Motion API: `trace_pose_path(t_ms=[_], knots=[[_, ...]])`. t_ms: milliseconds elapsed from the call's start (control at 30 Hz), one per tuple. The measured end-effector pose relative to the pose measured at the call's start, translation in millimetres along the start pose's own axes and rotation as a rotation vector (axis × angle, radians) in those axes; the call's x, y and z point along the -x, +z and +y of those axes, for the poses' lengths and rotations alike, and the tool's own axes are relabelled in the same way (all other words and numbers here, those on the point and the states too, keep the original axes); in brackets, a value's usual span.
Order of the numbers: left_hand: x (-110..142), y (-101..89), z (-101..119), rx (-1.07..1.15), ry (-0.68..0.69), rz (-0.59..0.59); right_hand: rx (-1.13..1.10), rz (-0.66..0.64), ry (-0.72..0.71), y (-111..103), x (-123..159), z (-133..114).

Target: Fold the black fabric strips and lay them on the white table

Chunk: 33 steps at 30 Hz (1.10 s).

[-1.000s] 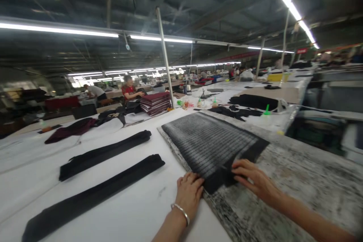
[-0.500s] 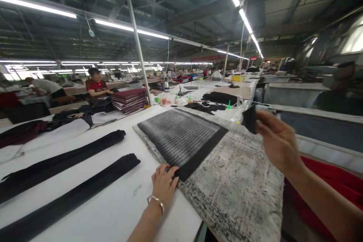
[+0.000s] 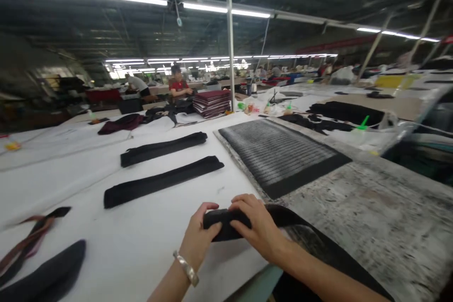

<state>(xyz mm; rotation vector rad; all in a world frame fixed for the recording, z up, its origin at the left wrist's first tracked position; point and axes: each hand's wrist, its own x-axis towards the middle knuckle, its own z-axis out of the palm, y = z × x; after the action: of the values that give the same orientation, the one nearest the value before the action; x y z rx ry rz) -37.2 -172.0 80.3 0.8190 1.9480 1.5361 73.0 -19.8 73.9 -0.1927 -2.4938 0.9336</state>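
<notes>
Between my two hands is a black fabric strip (image 3: pixel 226 232), its end folded or layered near the front edge of the white table. My left hand (image 3: pixel 198 236), with a silver bangle on the wrist, pinches the strip's left end. Close beside it, my right hand (image 3: pixel 256 226) grips the same strip with fingers on top and thumb in front. A long black band trails from there to the right and down past my right forearm. Just beyond my hands, overlapping dark strips (image 3: pixel 283 151) lie in rows on a stained grey board (image 3: pixel 382 212).
Two stacks of black strips (image 3: pixel 163 181) lie on the white table (image 3: pixel 141 231) to the left. More dark cloth (image 3: pixel 46 269) is at the lower left. Farther back are a maroon stack (image 3: pixel 211 104), a metal pole (image 3: pixel 230 37), green-tipped bottles and a person in red (image 3: pixel 180 87).
My right hand has come from the raised right side down to my left hand, bringing the black strip. Both hands now hold it. The view has turned left.
</notes>
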Motion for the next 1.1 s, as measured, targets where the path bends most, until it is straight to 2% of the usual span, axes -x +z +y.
trace_pose_path(t_ms=[100,200,300,400,500,600,800,867,1000,1100], knots=[[22,-36.9,-16,-0.060,-0.050,0.022,-0.099,-0.080,-0.002,23,-14,-14],[49,-68.5,-24,-0.085,-0.092,0.074,-0.127,-0.307,-0.084,50,-27,-33],[77,-98.9,-31,-0.117,-0.110,0.101,-0.050,-0.515,-0.162,78,-34,-50],[101,-129.8,-46,-0.121,-0.199,0.170,0.057,-0.598,-0.243,98,-35,-55],[119,-153.4,-62,-0.056,-0.304,0.226,0.119,-0.591,-0.326,104,-33,-50],[127,-162.2,-72,0.034,-0.346,0.237,0.162,-0.551,-0.374,107,-33,-52],[131,-162.2,-72,0.078,-0.298,0.299,0.069,-0.600,-0.438,131,-52,-79],[135,-165.3,-70,0.060,-0.289,0.316,0.102,-0.593,-0.388,137,-64,-80],[141,-173.2,-64,0.010,-0.306,0.361,0.118,-0.540,-0.195,136,-83,-82],[142,-177.0,-62,-0.020,-0.310,0.379,0.009,-0.582,-0.280,142,-80,-100]])
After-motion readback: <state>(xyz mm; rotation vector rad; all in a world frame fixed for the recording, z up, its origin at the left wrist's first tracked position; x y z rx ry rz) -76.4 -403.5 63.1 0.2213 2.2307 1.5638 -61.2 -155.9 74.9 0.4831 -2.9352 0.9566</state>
